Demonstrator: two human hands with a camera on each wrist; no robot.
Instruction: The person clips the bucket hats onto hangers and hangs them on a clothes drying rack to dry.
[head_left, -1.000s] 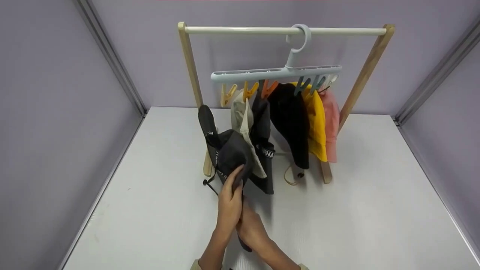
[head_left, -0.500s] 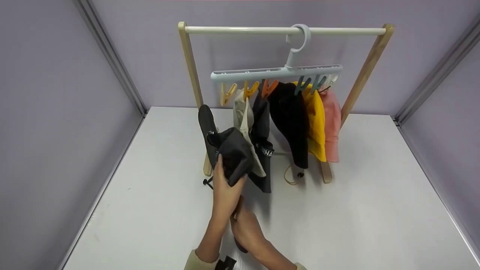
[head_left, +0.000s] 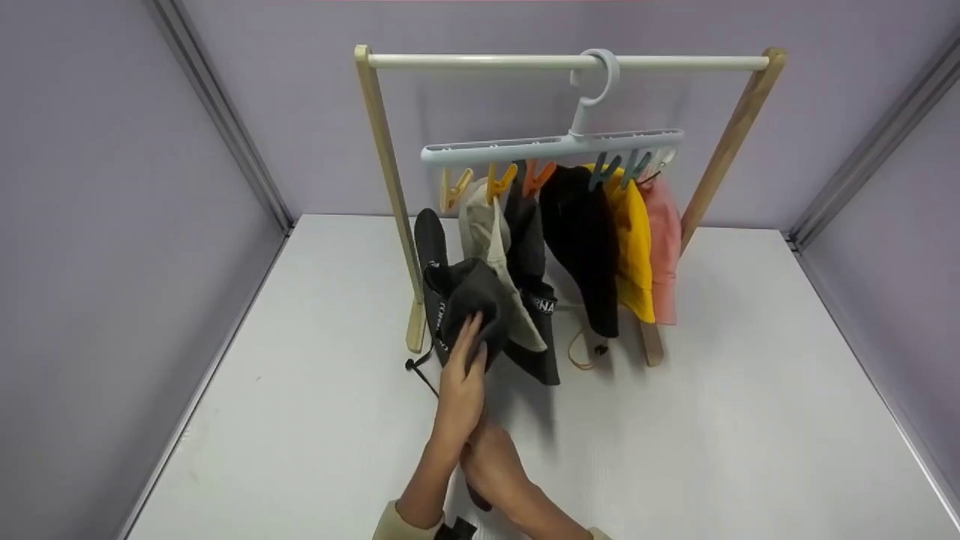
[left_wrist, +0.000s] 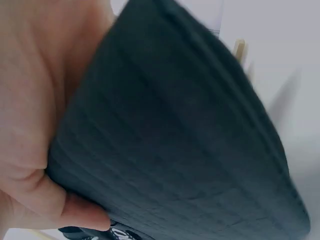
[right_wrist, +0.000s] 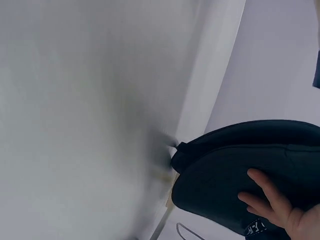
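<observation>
A dark grey bucket hat [head_left: 472, 281] with a white-lettered band and a dangling cord is held by both hands, low and in front of the rack. My left hand [head_left: 459, 394] grips its folded near part, fingers along the crown. In the left wrist view, the left thumb [left_wrist: 82, 212] lies along the dark quilted fabric [left_wrist: 165, 135]. My right hand [head_left: 496, 461] is closed round the brim lower down, and a bit of brim [head_left: 478, 499] shows under it. The right wrist view has fingers [right_wrist: 272, 197] on the hat's brim [right_wrist: 215, 182]; whose hand is unclear.
Behind stands a wooden rack with a white rail [head_left: 480, 60]. A pale blue clip hanger [head_left: 510, 151] hangs from it, bearing a cream hat [head_left: 480, 225], a dark grey hat, a black hat [head_left: 581, 247], a yellow hat [head_left: 634, 247] and a pink hat [head_left: 660, 255]. The leftmost clip [head_left: 454, 191] holds nothing.
The left hand shifted its hold on the grey hat and its fingers lie on the crown again. The hat moved slightly right, nudging the cream and grey hanging hats.
</observation>
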